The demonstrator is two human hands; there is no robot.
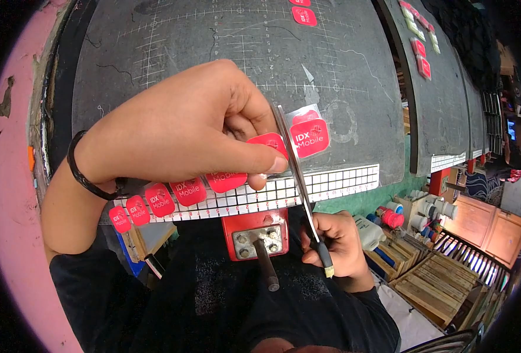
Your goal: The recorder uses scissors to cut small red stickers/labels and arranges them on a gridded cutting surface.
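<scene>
My left hand pinches a strip of red rounded-square labels between thumb and fingers. The strip hangs leftward past the wrist, and each label bears white writing. In my right hand is a pair of scissors with black handles. Their long blades point away from me and cross the strip just right of my left thumb. Beyond the blades lies the end label, with a clear margin around it. Part of another red label on a pale backing shows behind it.
A dark board with white grid marks lies beneath. A white ruler strip edges its near side, above a red bracket. Cut labels lie at the far side, with stacks on the neighbouring board. Wooden frames and paint tubs stand lower right.
</scene>
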